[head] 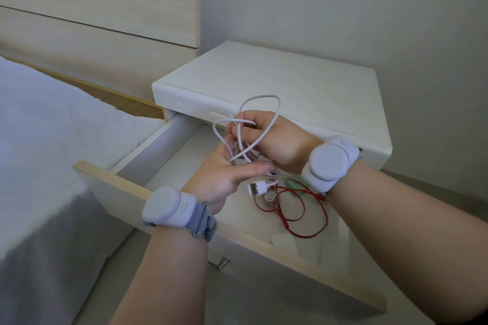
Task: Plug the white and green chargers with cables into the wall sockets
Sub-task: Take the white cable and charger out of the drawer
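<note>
— What did the head camera show over the open drawer (184,199) of the white nightstand (277,82)?

— Both hands were above it. The right hand (266,140) was closed around a bundle of white cable (260,99), loops standing up past the knuckles. The left hand (224,179) sat just below, fingers curled into the same tangle, thumb pressed across it. A white USB plug (257,188) dangled beneath the left thumb.

— And the green charger?

— A pale green piece (294,185) lay in the drawer, mostly hidden behind the right wrist, beside a red cable (303,214) sprawled on the drawer floor. Whether the white charger body was in the bundle could not be told.

— Anything else?

— Grey wristbands (330,163) on both wrists; a bed (52,140) at left.
</note>
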The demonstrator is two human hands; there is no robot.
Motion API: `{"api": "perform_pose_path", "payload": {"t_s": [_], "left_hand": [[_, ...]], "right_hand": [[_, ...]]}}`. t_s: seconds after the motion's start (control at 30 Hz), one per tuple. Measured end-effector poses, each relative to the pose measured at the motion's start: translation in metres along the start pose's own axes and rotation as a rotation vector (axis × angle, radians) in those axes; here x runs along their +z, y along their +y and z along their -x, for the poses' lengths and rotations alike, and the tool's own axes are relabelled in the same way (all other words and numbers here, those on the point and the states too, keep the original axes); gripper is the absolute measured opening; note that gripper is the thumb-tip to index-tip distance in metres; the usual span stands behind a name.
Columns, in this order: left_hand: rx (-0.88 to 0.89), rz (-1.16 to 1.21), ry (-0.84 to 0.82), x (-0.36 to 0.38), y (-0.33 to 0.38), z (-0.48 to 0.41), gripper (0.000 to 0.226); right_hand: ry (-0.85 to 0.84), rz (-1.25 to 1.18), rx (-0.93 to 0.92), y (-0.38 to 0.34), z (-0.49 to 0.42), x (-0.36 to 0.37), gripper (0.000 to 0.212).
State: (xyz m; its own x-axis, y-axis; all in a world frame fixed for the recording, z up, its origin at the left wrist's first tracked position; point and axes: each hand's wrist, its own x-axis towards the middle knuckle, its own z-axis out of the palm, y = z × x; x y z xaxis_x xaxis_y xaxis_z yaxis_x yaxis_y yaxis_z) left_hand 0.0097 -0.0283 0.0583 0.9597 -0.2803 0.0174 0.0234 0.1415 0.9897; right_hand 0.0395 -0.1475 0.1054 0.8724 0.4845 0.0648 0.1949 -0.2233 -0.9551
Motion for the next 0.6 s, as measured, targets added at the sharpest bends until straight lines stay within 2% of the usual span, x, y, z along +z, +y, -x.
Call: {"api": "perform_pose_path", "payload": {"t_s": [0.07, 0.1, 0.17, 0.3, 0.37, 0.43, 0.47, 0.53, 0.6], "left_hand": [[-0.022, -0.138, 0.106, 0.002, 0.005, 0.001, 0.022], [-0.029, -0.238, 0.175, 0.002, 0.004, -0.001, 0.018], [-0.063, -0.380, 0.279, -0.001, 0.001, -0.002, 0.027], [-0.127, -0.419, 0.388, -0.015, 0.000, -0.006, 0.032], [-0.124, -0.477, 0.470, -0.022, 0.001, -0.006, 0.035], [-0.142, -0.497, 0.498, -0.029, 0.002, -0.007, 0.030], [-0.157, -0.520, 0.487, -0.029, 0.003, -0.006, 0.031], [-0.161, -0.549, 0.480, -0.028, 0.005, -0.006, 0.034], [-0.128, -0.521, 0.499, -0.026, 0.008, -0.006, 0.027]], "right_hand": [[-0.034, 0.046, 0.020, 0.000, 0.003, -0.002, 0.010], [-0.037, 0.082, 0.025, 0.000, 0.005, -0.002, 0.017], [-0.031, 0.077, 0.031, 0.005, 0.011, -0.004, 0.023], [0.072, 0.068, 0.148, 0.025, 0.025, -0.013, 0.024], [0.057, -0.035, 0.242, 0.034, 0.034, -0.016, 0.015], [0.028, -0.152, 0.329, 0.046, 0.044, -0.018, 0.023], [-0.014, -0.080, 0.371, 0.053, 0.049, -0.020, 0.026], [-0.227, 0.422, 0.388, 0.066, 0.058, -0.021, 0.022], [-0.484, 0.860, 0.372, 0.082, 0.062, -0.016, 0.036]]}}
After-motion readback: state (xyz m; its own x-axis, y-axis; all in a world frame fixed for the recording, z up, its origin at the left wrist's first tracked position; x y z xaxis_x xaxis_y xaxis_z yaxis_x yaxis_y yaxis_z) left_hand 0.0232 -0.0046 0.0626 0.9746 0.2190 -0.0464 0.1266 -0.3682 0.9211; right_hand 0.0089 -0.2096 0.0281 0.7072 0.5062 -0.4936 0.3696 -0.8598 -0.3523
